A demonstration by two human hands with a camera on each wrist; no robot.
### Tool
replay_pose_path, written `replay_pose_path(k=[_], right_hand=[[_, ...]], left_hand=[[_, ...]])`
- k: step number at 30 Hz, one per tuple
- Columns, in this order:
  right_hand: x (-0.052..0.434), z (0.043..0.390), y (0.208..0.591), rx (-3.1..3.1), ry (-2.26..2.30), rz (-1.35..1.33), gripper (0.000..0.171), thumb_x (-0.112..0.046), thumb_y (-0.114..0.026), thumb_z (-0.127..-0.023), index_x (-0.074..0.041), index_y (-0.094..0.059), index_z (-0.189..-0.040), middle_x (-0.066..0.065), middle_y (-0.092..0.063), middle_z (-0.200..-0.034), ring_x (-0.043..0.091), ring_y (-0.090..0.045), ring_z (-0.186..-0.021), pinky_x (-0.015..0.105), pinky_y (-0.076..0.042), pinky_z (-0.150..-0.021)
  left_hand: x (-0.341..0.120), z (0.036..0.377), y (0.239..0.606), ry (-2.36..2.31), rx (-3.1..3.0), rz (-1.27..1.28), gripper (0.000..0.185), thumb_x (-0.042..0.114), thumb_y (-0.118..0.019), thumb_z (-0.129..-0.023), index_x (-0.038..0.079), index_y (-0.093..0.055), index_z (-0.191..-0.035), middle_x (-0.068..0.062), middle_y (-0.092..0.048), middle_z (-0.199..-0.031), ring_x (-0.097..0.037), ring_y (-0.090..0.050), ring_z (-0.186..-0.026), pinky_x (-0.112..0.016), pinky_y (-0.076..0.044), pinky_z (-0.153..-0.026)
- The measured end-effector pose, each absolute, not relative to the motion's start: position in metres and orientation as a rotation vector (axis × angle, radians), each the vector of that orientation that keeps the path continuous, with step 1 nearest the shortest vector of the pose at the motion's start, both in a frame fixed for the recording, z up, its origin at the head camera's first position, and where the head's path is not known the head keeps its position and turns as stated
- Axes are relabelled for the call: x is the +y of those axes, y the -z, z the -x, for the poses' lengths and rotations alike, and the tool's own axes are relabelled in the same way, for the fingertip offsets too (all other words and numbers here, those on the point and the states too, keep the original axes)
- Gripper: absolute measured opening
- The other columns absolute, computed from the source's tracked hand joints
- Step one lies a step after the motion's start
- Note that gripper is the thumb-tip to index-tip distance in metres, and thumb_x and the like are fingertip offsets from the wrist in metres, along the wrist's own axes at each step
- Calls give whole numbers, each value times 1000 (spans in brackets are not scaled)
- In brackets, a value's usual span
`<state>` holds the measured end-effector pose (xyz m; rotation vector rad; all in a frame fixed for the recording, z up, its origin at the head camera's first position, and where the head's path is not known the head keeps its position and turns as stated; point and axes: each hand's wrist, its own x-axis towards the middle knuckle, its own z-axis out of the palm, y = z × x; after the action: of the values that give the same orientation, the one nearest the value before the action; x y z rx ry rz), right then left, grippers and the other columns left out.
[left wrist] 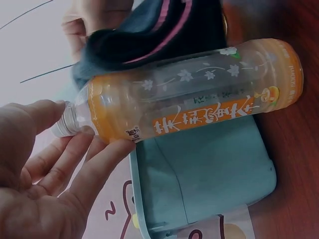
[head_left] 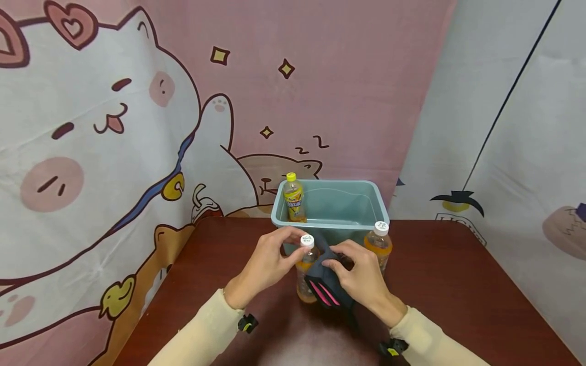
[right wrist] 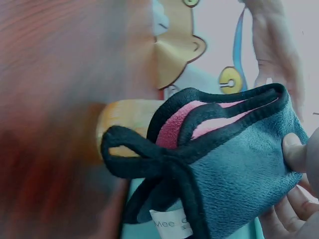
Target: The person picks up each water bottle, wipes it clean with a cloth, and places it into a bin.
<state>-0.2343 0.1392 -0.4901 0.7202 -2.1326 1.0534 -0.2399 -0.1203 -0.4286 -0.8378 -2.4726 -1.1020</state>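
Observation:
A clear bottle of orange drink (head_left: 304, 291) (left wrist: 199, 94) with a white cap stands on the dark red table (head_left: 458, 284), just in front of a teal bin (head_left: 339, 185). My left hand (head_left: 267, 264) (left wrist: 50, 169) holds its neck between thumb and fingers. My right hand (head_left: 361, 277) pinches a dark grey cloth (head_left: 327, 290) (right wrist: 239, 164) with black edging and pink stripes against the bottle's right side. In the right wrist view the cloth fills the frame and hides most of the bottle.
A yellow-capped bottle (head_left: 293, 201) stands inside the bin at its left end. Another white-capped orange bottle (head_left: 379, 244) stands on the table at the bin's right front corner. A cartoon-cat curtain hangs behind the table.

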Motion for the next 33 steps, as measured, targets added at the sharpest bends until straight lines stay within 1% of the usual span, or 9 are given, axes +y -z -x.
replay_pose_path(k=[4, 9, 11, 15, 18, 23, 33], right_hand=[[134, 234, 475, -2120, -1110, -713, 27, -9, -101, -91, -11, -89, -114, -3, -83, -105, 14, -82, -92, 35, -71, -75], [128, 233, 465, -2159, -1149, -697, 28, -13, -100, -94, -9, -90, -120, -2, -83, -109, 16, -83, -98, 30, -70, -79], [127, 233, 463, -2177, -1146, -694, 28, -13, -99, -95, -9, -90, -121, -1, -83, -109, 17, -83, -98, 30, -70, -80], [128, 233, 460, -2213, -1130, -692, 26, -13, -99, -95, -9, -90, -119, -2, -83, -108, 17, -82, -97, 33, -70, -80], [130, 232, 458, -2244, -1114, -684, 26, -15, -99, -96, -10, -90, -119, -2, -83, -107, 16, -82, -96, 34, -70, -80], [130, 232, 455, -2270, -1106, -676, 26, -15, -99, -95, -9, -90, -119, -1, -83, -106, 16, -81, -94, 33, -69, -79], [130, 231, 455, -2289, -1094, -666, 26, -16, -99, -95, -9, -90, -119, -1, -82, -104, 15, -81, -94, 32, -70, -79]], left_hand=[[-120, 240, 428, 1099, -2477, 840, 34, 24, -91, -105, 17, -78, -136, 1, -86, -124, -16, -84, -115, -34, -68, -93], [-120, 239, 428, 1117, -2481, 848, 32, 23, -89, -107, 18, -78, -137, 0, -86, -125, -15, -84, -117, -36, -69, -96], [-120, 239, 428, 1122, -2481, 855, 31, 23, -88, -108, 17, -78, -137, 0, -86, -125, -16, -84, -118, -36, -69, -96], [-119, 241, 427, 1116, -2484, 862, 32, 24, -88, -108, 17, -78, -137, 0, -86, -125, -15, -83, -117, -37, -68, -96], [-119, 241, 427, 1114, -2488, 865, 33, 24, -88, -107, 17, -77, -138, 0, -86, -125, -14, -83, -118, -39, -69, -98], [-120, 241, 426, 1121, -2495, 876, 34, 24, -88, -108, 17, -76, -139, 1, -86, -127, -15, -83, -119, -41, -69, -102], [-120, 240, 424, 1140, -2505, 878, 36, 22, -88, -107, 16, -76, -140, -1, -86, -129, -16, -83, -121, -42, -69, -104]])
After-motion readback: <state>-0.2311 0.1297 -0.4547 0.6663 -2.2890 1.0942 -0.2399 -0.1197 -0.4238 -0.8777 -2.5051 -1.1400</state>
